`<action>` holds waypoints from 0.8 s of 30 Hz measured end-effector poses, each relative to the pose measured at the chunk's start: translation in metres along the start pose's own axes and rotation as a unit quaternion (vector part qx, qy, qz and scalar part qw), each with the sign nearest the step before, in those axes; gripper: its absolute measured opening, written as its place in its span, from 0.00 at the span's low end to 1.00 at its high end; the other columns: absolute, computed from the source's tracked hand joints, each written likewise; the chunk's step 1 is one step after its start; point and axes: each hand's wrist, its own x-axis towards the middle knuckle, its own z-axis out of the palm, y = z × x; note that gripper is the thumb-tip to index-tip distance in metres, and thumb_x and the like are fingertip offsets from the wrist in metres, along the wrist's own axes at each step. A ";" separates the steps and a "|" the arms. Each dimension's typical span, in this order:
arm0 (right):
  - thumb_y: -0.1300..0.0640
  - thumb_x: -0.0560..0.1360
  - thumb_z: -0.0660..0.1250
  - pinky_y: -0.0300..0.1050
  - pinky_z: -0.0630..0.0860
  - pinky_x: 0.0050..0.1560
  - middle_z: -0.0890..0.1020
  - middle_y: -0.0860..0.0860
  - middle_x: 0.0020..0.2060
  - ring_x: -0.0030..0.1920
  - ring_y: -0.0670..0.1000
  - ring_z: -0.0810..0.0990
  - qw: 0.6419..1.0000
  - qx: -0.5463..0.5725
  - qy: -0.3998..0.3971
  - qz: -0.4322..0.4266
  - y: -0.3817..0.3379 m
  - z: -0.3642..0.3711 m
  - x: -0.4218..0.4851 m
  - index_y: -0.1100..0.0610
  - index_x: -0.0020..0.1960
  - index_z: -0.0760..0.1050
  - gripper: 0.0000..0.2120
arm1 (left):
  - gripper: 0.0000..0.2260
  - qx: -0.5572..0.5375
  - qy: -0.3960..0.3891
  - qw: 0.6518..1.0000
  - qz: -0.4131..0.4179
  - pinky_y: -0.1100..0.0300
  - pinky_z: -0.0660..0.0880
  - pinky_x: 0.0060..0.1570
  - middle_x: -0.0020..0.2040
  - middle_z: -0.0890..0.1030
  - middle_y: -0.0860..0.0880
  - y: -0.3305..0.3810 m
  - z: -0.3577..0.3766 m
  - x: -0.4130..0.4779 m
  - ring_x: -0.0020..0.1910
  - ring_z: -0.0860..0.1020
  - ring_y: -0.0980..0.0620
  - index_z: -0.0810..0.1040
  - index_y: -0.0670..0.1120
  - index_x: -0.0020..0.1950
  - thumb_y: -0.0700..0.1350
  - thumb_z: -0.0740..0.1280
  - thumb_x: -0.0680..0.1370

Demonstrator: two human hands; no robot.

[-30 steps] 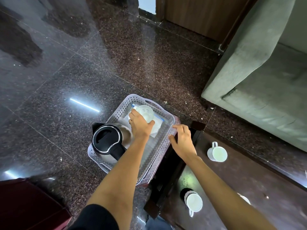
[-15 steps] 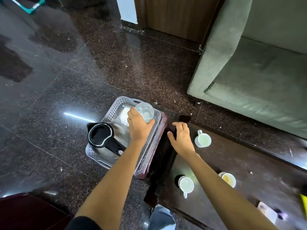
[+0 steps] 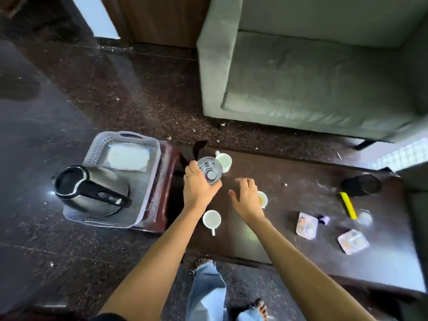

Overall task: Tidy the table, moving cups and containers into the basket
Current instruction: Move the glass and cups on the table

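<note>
My left hand [image 3: 196, 188] grips a clear drinking glass [image 3: 210, 173], held upright over the left end of the dark wooden table [image 3: 301, 230]. My right hand [image 3: 246, 198] hovers open over the table, fingers spread, partly covering a small cup with yellowish liquid [image 3: 263, 198]. A white mug [image 3: 224, 161] stands just behind the glass and another white mug [image 3: 211, 220] sits near the table's front edge. The grey perforated basket [image 3: 97, 149] rests on a low stool to the left, holding a steel kettle with black lid [image 3: 90, 189] and a white container lid [image 3: 128, 158].
Two flat plastic containers [image 3: 306, 225] [image 3: 353, 241], a yellow stick-like object [image 3: 346, 205], a small purple item [image 3: 324, 219] and a black cup [image 3: 361, 185] lie on the table's right part. A grey sofa [image 3: 312, 77] stands behind. My leg in jeans [image 3: 207, 290] is below the table edge.
My left hand has carried the glass from above the basket rightward to over the table's left end. My right hand left the table corner and now hovers open further right. The view swung right.
</note>
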 end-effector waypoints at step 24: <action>0.62 0.75 0.64 0.55 0.69 0.58 0.71 0.61 0.60 0.56 0.63 0.70 0.985 0.009 0.040 0.166 0.238 -0.044 -0.123 0.63 0.63 0.69 0.17 | 0.37 0.074 -0.191 0.973 0.109 0.47 0.77 0.51 0.60 0.72 0.42 0.070 0.221 -0.157 0.58 0.74 0.40 0.64 0.41 0.64 0.54 0.77 0.64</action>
